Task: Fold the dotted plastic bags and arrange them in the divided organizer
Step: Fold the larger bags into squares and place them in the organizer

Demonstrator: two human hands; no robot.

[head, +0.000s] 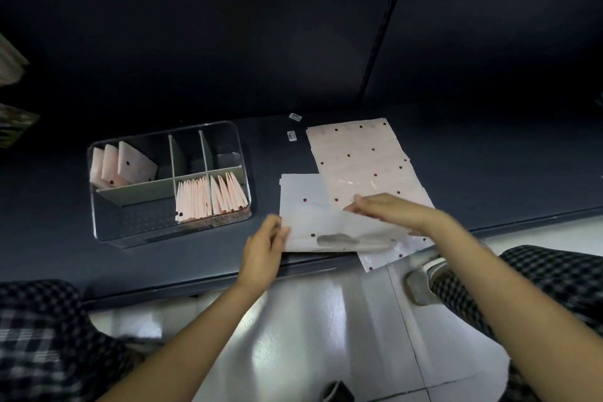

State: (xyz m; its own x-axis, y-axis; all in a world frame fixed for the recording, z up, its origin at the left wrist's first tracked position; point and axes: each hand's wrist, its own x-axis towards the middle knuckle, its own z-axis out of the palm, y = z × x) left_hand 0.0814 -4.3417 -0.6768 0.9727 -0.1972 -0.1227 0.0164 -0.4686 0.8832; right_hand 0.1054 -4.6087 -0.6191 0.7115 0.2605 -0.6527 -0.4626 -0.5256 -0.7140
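We find the dotted bag [313, 206] being worked lying flat at the near edge of the table [65, 222], its long axis running along that edge. Its near portion is doubled over into a band, and the near right corner reaches the table's edge. Our left hand [262, 251] pinches the bag's left end between thumb and fingers. Our right hand [388, 210] grips the upper edge of the folded band near the bag's right side, fingers curled around the plastic and pointing left.

Partly under the bag, to its right, lies a stack of unfolded dotted bags [362, 160]. Its long axis runs from the far edge toward the near edge, tilted rightward, and its near corner overhangs the near edge.

Left of the bag, well apart, stands the clear divided organizer [98, 228]. Folded bags [208, 197] stand upright in its near right compartment; three more folded bags [122, 163] lean in the far left compartment. Bare table surface separates the organizer from the bag.

Two small labels [292, 126] lie near the far edge, beside the stack.
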